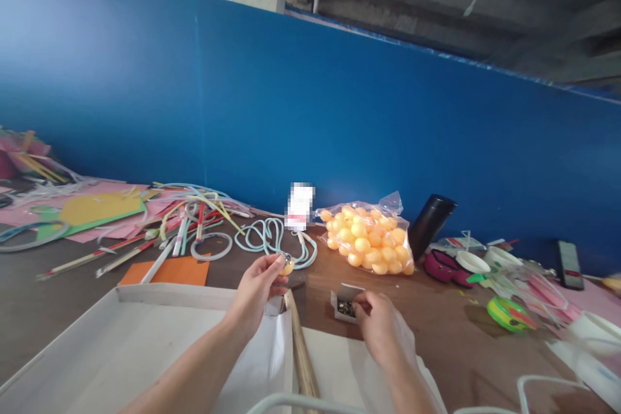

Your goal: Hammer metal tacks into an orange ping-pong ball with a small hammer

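My left hand (259, 284) is closed round a small orange ball (288, 266), held between thumb and fingers; something dark and shiny shows on top of the ball. My right hand (385, 326) is at the right side of a small open white box (339, 315). Its thumb and fingertips are pinched together at the box's edge, and what they grip is hidden. Many tiny dark metal pieces (346, 308) lie inside the box. Behind it, a clear plastic bag (371, 239) bulges with several orange balls like the one in my left hand.
A large white tray (160, 297) lies at front left, with a wooden stick (301, 356) along its right edge. Farther back are a blue cord (264, 233), an orange sheet (189, 270) and a black bottle (431, 223). A phone (570, 264) and a green-yellow tape roll (507, 314) lie right.
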Motion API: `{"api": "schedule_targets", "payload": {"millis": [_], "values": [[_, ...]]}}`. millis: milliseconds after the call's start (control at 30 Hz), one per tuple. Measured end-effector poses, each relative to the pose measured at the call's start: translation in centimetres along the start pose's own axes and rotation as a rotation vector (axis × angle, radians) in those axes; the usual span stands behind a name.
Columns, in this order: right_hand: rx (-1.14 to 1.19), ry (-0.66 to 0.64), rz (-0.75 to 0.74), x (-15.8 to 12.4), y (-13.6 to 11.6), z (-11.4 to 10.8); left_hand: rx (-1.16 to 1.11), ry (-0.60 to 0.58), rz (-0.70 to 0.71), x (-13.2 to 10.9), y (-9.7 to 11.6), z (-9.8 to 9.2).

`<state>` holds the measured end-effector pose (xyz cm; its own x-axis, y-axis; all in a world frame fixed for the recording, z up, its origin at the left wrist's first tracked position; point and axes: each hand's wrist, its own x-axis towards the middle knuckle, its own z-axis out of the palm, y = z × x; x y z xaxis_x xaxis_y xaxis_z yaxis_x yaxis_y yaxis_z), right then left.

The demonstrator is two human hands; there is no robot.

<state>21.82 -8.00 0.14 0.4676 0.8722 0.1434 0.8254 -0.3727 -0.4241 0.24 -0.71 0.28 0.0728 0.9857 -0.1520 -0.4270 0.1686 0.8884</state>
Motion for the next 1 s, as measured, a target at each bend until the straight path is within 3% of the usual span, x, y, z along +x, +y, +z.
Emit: {"api": "schedule_targets", "payload": {"millis": [267, 667, 1000], "values": [[-0.052, -0.013, 0.023, 0.3, 0.1, 0.2, 0.036, -0.027, -0.015, -0.3, -0.1, 0.2], [0.041, 0.075, -0.087, -0.3, -1.0, -0.6, 0.029, -0.087, -0.005, 0.1, -1.0, -0.1], [-0.056, 0.008, -0.034, -0.2, 0.3, -0.1, 0.064, -0.100, -0.029, -0.6, -0.6, 0.5]]}}
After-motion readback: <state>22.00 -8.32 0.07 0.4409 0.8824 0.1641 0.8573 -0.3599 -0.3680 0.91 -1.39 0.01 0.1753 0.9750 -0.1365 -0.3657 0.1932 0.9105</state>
